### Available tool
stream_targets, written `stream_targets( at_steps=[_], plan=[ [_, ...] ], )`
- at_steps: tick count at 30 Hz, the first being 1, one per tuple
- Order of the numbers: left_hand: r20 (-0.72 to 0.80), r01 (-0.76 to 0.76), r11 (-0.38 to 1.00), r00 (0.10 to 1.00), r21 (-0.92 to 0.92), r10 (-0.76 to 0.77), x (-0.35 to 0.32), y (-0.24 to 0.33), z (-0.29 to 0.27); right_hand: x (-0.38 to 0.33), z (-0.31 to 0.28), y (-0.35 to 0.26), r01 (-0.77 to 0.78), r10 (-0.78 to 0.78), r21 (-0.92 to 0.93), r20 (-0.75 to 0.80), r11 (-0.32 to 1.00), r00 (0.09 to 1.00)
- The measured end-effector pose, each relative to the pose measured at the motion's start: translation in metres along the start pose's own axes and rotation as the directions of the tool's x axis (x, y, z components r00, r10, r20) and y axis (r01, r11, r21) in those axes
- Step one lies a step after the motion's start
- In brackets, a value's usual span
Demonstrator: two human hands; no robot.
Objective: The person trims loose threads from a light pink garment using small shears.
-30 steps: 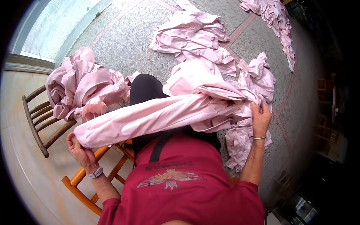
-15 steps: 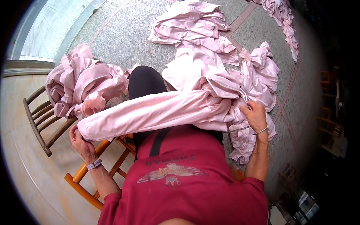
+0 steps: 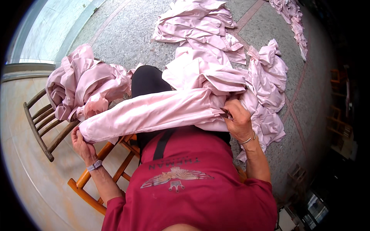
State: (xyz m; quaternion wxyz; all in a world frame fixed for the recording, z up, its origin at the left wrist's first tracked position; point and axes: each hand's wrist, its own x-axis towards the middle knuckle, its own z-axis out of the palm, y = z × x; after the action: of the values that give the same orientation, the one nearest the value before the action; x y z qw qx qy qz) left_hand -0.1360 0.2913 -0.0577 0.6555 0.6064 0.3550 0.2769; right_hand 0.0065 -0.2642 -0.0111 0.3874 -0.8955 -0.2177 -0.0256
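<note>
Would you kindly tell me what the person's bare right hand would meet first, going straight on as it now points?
Pointing leftward with a small dark object, the right hand would likely first meet the long, sleeve-like length of pale-pink cloth; depth is unclear, and they may already touch.

Garment (image 3: 150, 113) lies across knee (image 3: 148, 81), left hand (image 3: 82, 147) at its left end, right hand (image 3: 239, 117) farther right. Off left, clothes heap (image 3: 86, 84) on chair (image 3: 63, 136); second chair (image 3: 88, 198) nearer, under left forearm (image 3: 105, 181). Ahead on floor (image 3: 123, 42), clothes pile (image 3: 192, 25); right, another heap (image 3: 268, 79). Far ahead right, more clothes (image 3: 289, 15).
</note>
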Motion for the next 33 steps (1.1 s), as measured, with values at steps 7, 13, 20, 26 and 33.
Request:
stream_targets(
  at_steps=[7, 13, 20, 26, 33],
  plan=[
    [0.026, 0.114, 0.993, 0.993, 0.022, -0.115, 0.016, -0.006, -0.004, -0.026, 0.01, -0.006, 0.079, -0.081, -0.028, -0.116, 0.997, 0.99],
    [0.077, 0.155, 0.987, 0.984, 0.042, -0.158, 0.023, -0.006, -0.006, -0.024, 0.008, -0.012, 0.063, -0.07, -0.061, -0.109, 0.996, 0.992],
    [0.232, 0.222, 0.974, 0.946, 0.049, -0.228, -0.009, -0.002, 0.045, -0.017, -0.001, 0.034, -0.088, 0.066, -0.188, -0.12, 0.978, 0.991],
    [0.246, 0.296, 0.953, 0.93, -0.067, -0.272, -0.028, 0.01, 0.071, 0.017, -0.012, -0.009, 0.007, -0.013, -0.099, -0.062, 0.995, 0.998],
    [0.297, 0.325, 0.942, 0.91, -0.082, -0.289, -0.034, 0.019, 0.087, 0.076, 0.079, -0.118, 0.314, -0.339, 0.126, 0.321, 0.941, 0.885]
  ],
)
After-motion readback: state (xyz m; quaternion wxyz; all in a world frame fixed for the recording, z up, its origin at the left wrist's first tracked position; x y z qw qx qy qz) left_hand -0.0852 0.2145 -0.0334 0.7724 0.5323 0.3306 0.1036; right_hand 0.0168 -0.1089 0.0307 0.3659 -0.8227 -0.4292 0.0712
